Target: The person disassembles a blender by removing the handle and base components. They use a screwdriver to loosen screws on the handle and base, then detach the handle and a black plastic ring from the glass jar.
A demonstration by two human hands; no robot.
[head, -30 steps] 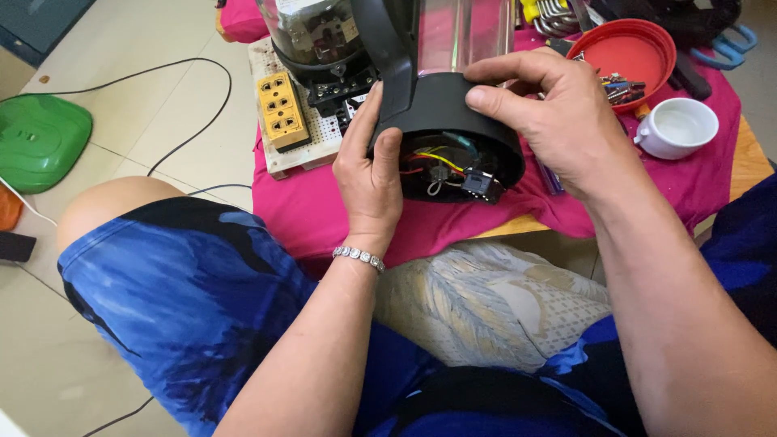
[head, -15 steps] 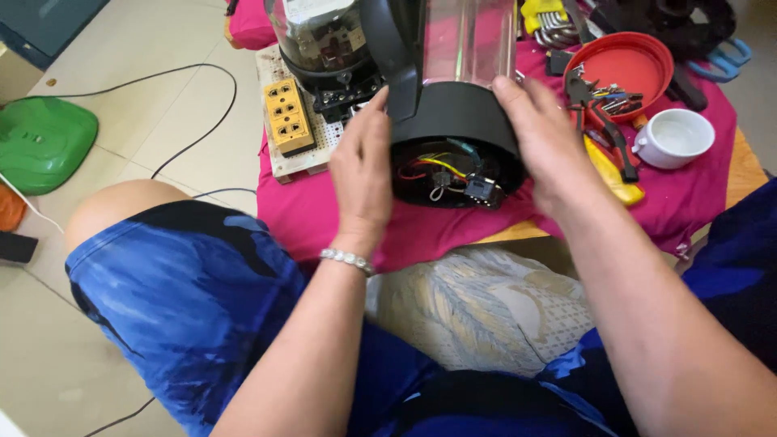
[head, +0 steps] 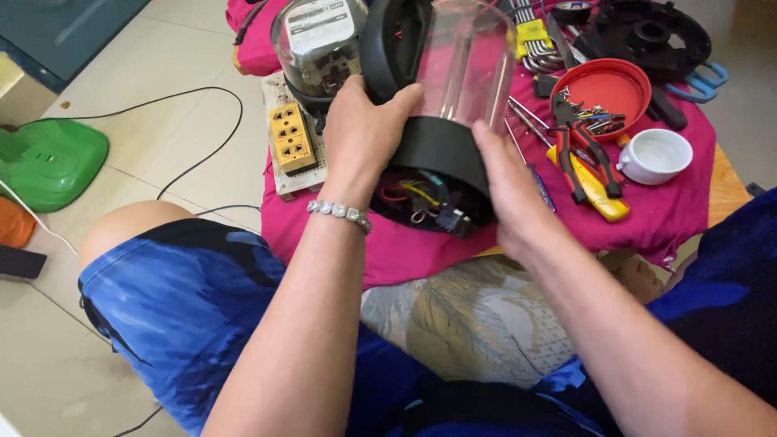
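Both hands hold a glass kettle (head: 453, 105) tipped on its side above the near edge of the desk (head: 720, 190). The left hand (head: 364, 133), a beaded bracelet (head: 340, 212) on its wrist, is closed around the kettle where the black handle (head: 384, 40) meets the black base (head: 441, 154), thumb lying over the glass. The right hand (head: 510, 186) lies flat against the other side of the base, fingers stretched toward the glass wall. The open underside of the base faces the person, and coloured wires (head: 409, 194) and a small switch part show inside it.

Just left of the kettle, near the desk's left edge, stands a clear domed electric meter (head: 316, 40), with a yellow socket block (head: 291, 137) on a white board in front of it. To the right, on the pink cloth (head: 631, 226) that covers the desk, lie red-handled pliers (head: 579, 158) across a yellow-handled tool (head: 595, 190), a red round lid (head: 603, 89) with small metal parts, and a white cup (head: 655, 154). Toward the far edge sit a set of hex keys (head: 534, 40) and a black round part (head: 647, 36). On the tiled floor at the left lies a green plastic lid (head: 48, 162) beside a black cable (head: 178, 101).
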